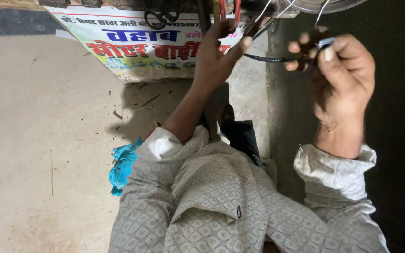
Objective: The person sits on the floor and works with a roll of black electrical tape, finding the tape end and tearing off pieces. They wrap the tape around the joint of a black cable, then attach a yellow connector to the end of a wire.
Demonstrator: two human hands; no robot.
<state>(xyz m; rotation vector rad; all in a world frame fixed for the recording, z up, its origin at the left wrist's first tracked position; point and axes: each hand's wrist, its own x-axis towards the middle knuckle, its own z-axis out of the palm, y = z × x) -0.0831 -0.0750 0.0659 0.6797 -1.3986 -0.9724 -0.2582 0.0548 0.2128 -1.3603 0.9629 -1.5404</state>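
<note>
My left hand (216, 54) is raised near the top of the view, fingers curled around one end of a thin black wire (270, 59). The wire runs across to my right hand (338, 70), which pinches its other end together with a small dark part with a metal tip (324, 43). Several thin metal wires (277, 11) hang down from above between the two hands. Both sleeves are of pale patterned cloth.
A printed banner (137, 42) hangs from a bench edge at top left. Red-handled pliers (228, 7) hang above my left hand. A blue plastic scrap (123, 166) lies on the concrete floor (38, 140). A dark shoe (240, 133) shows below. The right side is dark.
</note>
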